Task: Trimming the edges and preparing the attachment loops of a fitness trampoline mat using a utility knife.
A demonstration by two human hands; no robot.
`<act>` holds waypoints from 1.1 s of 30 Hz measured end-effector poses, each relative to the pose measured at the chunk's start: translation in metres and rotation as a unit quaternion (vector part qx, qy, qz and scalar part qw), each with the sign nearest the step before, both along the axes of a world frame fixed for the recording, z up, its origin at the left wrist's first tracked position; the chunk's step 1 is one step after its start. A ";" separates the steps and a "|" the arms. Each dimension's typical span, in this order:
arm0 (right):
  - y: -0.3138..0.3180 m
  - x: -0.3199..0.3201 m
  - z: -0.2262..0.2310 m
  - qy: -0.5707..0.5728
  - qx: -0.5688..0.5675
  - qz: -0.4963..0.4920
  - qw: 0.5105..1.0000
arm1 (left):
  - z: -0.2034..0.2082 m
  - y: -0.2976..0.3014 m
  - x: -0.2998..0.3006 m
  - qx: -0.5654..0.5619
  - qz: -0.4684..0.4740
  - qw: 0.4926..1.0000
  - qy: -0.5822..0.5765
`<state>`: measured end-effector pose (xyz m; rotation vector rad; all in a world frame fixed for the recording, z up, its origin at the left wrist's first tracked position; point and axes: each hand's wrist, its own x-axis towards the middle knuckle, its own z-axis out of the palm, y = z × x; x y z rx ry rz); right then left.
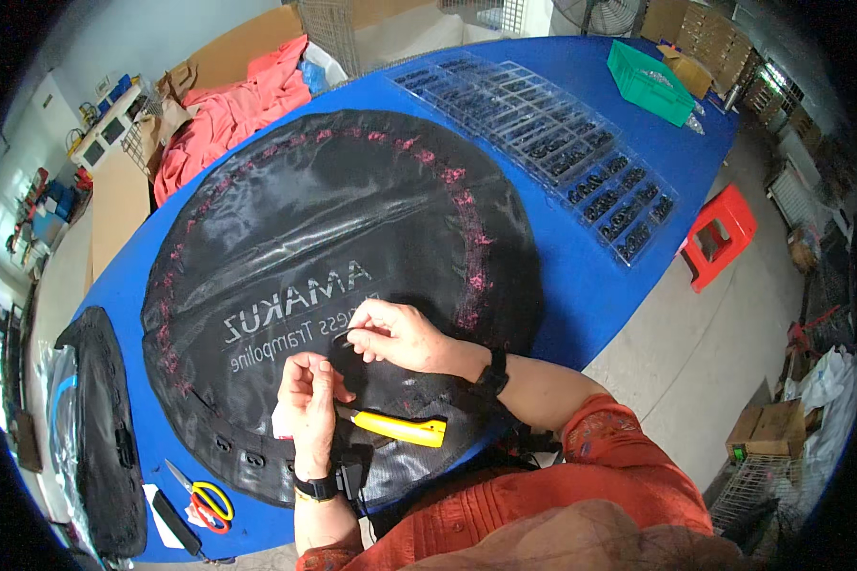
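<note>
A large round black mesh trampoline mat (248, 219) lies on the blue table, with pale printed lettering and a ring of pink threads near its edge. Over its near half, my right hand (400, 338) closes its thumb and fingertips in a pinch; a thin dark thing seems to show there, too small to name. Just to the left and nearer, my left hand (309, 395) is closed with curled fingers, and what it holds is hidden. A small pale piece with red shows beside its palm. A yellow utility knife (405, 428) lies on the mat right beside my left hand.
Scissors (205, 502) with yellow and red handles lie at the near left, by a folded black mat (105, 438). Clear compartment boxes (533, 124) of dark small parts stand along the far right, before a green bin (649, 84). A red stool (719, 238) stands on the floor.
</note>
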<state>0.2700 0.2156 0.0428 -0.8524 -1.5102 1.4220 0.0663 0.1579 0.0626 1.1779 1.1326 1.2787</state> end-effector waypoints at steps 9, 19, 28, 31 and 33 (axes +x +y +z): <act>0.015 0.027 0.033 0.013 -0.015 -0.149 0.989 | -0.007 0.002 -0.007 0.033 0.005 0.999 -0.025; 0.054 0.251 0.035 -0.106 -0.051 -0.422 0.899 | -0.005 0.006 -0.002 0.020 0.008 0.999 -0.050; 0.083 0.362 0.050 -0.146 -0.119 -0.551 0.813 | -0.006 0.003 -0.004 0.014 0.020 0.999 -0.035; 0.108 0.383 0.059 -0.154 -0.128 -0.552 0.809 | -0.007 -0.001 -0.008 0.014 0.034 0.999 -0.025; 0.134 0.404 0.066 -0.137 -0.103 -0.596 0.784 | -0.008 0.000 -0.007 -0.001 0.040 0.999 -0.004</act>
